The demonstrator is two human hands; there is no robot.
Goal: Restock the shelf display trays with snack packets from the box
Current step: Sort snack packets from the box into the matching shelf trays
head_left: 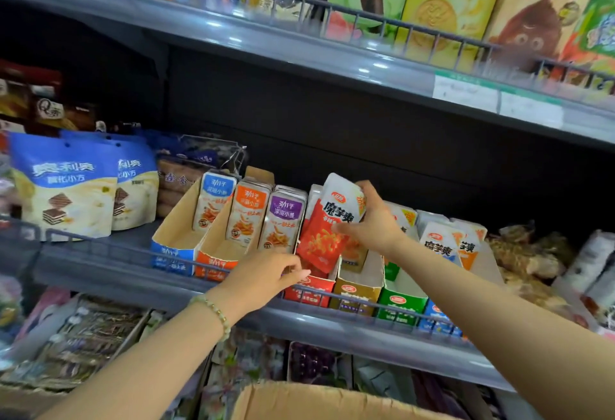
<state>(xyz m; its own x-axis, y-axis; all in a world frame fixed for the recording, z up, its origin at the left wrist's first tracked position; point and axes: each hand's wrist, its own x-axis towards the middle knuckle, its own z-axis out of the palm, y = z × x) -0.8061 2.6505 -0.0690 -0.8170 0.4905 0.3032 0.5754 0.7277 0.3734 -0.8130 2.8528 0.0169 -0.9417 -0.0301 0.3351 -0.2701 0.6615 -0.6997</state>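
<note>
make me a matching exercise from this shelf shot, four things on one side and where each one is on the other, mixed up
Things
1. red packet
2. left hand
3. cardboard box
4. blue tray

Places
a. by the front of the red tray
b. leftmost in the row of trays
c. gripped by the right hand, above the red tray
d. bottom edge of the view, below the shelf

Pairs: 1-c, 2-a, 3-d, 4-b
</note>
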